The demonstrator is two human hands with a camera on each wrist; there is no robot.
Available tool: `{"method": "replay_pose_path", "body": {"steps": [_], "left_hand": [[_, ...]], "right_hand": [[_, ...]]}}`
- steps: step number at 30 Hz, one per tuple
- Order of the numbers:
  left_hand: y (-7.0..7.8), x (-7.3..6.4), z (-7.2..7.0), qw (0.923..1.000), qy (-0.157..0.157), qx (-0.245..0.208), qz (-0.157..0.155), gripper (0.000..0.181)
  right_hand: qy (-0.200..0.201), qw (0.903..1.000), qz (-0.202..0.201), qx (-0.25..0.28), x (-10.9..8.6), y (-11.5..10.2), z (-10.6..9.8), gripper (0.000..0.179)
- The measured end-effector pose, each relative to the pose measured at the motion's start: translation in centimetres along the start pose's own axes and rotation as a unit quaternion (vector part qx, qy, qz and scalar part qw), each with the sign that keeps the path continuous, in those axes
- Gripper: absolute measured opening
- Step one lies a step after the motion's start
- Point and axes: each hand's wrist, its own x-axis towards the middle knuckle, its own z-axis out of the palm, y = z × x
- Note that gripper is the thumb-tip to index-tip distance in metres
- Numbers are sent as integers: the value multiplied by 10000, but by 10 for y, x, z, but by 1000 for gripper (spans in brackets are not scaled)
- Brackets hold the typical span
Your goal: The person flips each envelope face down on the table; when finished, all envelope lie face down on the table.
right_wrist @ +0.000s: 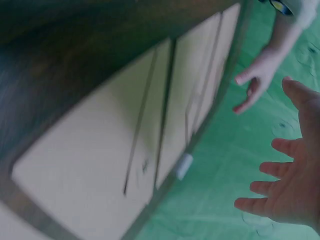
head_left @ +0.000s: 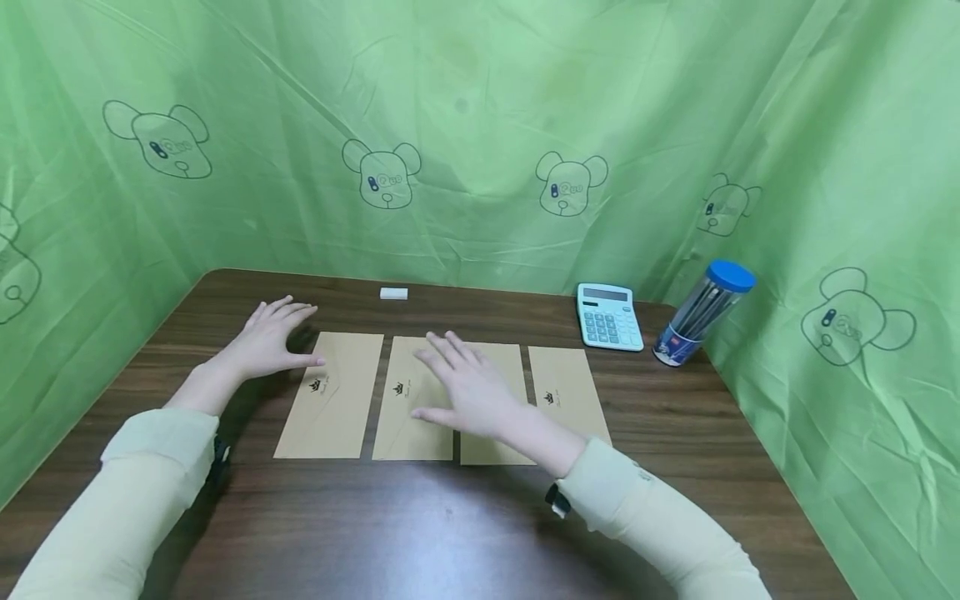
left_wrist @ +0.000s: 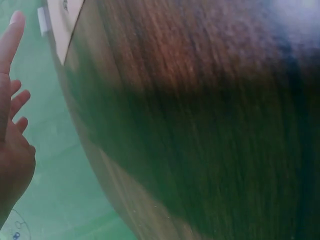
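Several tan paper envelopes lie in a row on the brown table, each with a small dark crown print where it shows. My left hand (head_left: 270, 342) is spread beside the upper left edge of the leftmost envelope (head_left: 341, 417), thumb over that edge. Over the two middle envelopes, the second (head_left: 401, 429) and the third (head_left: 495, 450), reaches my right hand (head_left: 476, 392), fingers extended and nothing held. It partly covers both. The rightmost envelope (head_left: 573, 383) lies just past the right wrist. In the right wrist view, the right hand (right_wrist: 295, 185) appears raised above the tabletop.
A small white block (head_left: 393, 293) lies near the table's back edge. At the back right are a light blue calculator (head_left: 609, 317) and a clear blue-lidded tube (head_left: 703, 312) of dark sticks. Green curtains (head_left: 480, 83) with bear drawings surround the table (head_left: 315, 525).
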Motion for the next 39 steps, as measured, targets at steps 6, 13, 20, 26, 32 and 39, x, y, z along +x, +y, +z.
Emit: {"method": "replay_pose_path", "body": {"steps": [6,13,20,26,32,39], "left_hand": [[-11,4,8,9988,-435,-122,-163,104],[-15,7,13,9963,-811,-235,-169,102],[-16,9,15,9954,-906,-278,-145,100],[-18,11,17,9951,-924,-323,-148,97],[-21,14,20,9935,-948,-596,-200,94],[-28,18,19,9859,-1097,-1210,-351,79]], "right_hand": [[-401,9976,-408,389,21,-17,27,91],[-780,9917,-786,659,42,-32,46,90],[-1192,9831,-1275,560,53,-37,58,82],[-1502,9789,-1363,237,54,-37,64,73],[-1612,9786,-1274,56,54,-37,66,71],[-1645,9791,-1198,54,56,-39,65,69]]}}
